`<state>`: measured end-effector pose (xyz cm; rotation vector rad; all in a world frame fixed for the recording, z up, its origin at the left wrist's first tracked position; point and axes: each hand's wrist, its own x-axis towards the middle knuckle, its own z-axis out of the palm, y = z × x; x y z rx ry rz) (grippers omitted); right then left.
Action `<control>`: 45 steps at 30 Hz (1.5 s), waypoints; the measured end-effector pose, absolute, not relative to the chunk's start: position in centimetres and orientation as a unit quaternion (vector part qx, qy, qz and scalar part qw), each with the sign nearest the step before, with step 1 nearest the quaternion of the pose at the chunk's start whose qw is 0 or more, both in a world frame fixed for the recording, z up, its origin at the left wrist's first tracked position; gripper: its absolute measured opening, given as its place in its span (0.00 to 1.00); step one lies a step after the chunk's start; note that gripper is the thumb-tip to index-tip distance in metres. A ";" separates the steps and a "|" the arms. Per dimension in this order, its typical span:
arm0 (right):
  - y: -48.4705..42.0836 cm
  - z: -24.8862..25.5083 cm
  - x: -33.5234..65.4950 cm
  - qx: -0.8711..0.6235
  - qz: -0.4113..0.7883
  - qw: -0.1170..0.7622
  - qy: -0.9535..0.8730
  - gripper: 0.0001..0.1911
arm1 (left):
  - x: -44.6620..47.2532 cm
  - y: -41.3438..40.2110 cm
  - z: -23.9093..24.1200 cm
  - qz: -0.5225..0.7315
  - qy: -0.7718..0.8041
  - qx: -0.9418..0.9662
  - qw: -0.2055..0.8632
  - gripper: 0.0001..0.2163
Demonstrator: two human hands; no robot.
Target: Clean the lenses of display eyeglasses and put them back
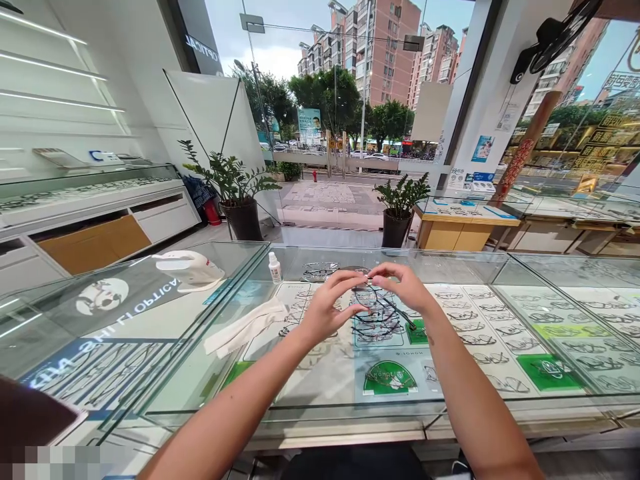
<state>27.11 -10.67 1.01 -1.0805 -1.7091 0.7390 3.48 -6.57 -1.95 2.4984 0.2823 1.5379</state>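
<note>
Dead centre of the frame, just above the glass counter (310, 408), the person has a dark thin-rimmed pair of eyeglasses (373, 298) held up between both hands. The left hand (327, 310) has its fingertips closed on the left end of the frame. The right hand (407, 287) is pinched down on the top right, near where the hinge would be. So both grips are clamped on the glasses, one per side. That looks like a sensible way to keep something this flimsy steady and off the counter top. The frame front runs roughly left to right across the picture, and that's its long axis. One temple arm (400, 313) is folded out and slants toward the lower right, back toward the person. Which way the lenses face is hard to call, since the display frames (480, 320) in the case underneath blend into it. A crumpled white cloth (250, 327) lies on the glass left of centre, with a small spray bottle (275, 267) standing just behind it. Both are near the left hand but clear of it.
</note>
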 end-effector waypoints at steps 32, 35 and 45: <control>-10.2 -0.6 24.6 -0.496 0.153 0.543 -0.659 0.11 | 3.5 -6.5 -1.7 0.538 0.273 0.795 0.066 0.15; -10.5 -1.4 22.9 -0.488 0.022 0.542 -0.684 0.08 | 4.2 -7.1 -1.8 0.487 0.305 0.763 0.295 0.17; -10.7 -3.1 20.4 -0.481 -0.121 0.474 -0.727 0.09 | 4.2 -5.6 -2.4 0.486 0.356 0.646 0.468 0.16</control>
